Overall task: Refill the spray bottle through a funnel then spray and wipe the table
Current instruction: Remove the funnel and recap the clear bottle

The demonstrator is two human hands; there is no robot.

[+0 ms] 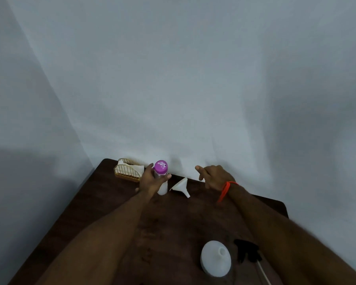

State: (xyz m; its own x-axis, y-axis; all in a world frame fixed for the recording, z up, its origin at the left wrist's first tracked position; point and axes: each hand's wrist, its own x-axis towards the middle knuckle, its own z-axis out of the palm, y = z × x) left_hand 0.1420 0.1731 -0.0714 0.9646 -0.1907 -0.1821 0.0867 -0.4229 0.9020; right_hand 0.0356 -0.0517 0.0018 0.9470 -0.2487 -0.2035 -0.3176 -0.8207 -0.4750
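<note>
At the back of the dark wooden table [173,223], my left hand [150,179] is wrapped around a clear water bottle with a purple lid [161,167]. A white funnel [181,187] lies on its side just right of it. Beyond the funnel, my right hand [214,176] hovers with its fingers apart, holding nothing. A red string is tied around that wrist. Near the front edge stands the white spray bottle [215,258], its neck uncapped. Its black spray head [247,250] with a thin tube lies on the table beside it, to the right.
A gold wire holder with white napkins [128,169] stands at the back left corner, against the pale wall. The table's left and right edges are in view.
</note>
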